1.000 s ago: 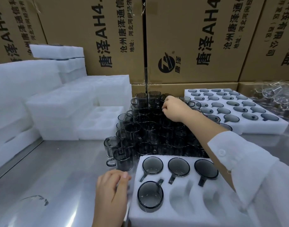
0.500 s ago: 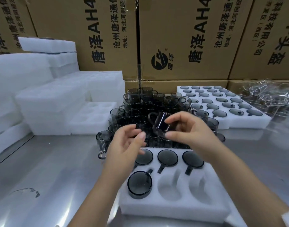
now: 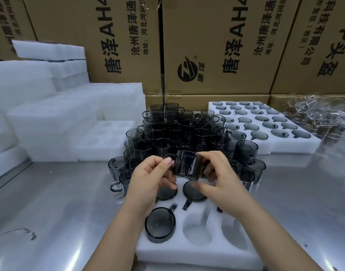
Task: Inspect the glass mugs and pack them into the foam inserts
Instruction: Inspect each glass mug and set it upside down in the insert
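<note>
White foam, soft and matte, forms the insert at the counter's near edge. One smoky grey mug sits in its front-left pocket, more fill the back row, and two round front pockets are bare. Above the back row, both hands now pinch a mug between them. It lies on its side, with the left hand curled at the handle end and the right hand gripping the other end. Half a second ago only the right hand held it while the left reached in, so this looks like the inspection step, with packing into a bare pocket to follow. The glass is smooth, cylindrical and see-through, so chips should show when it is turned. Behind stands the crowd of loose mugs. Further right is a full insert, plain foam blocks are stacked to the left, and printed cardboard boxes line the far edge.
</note>
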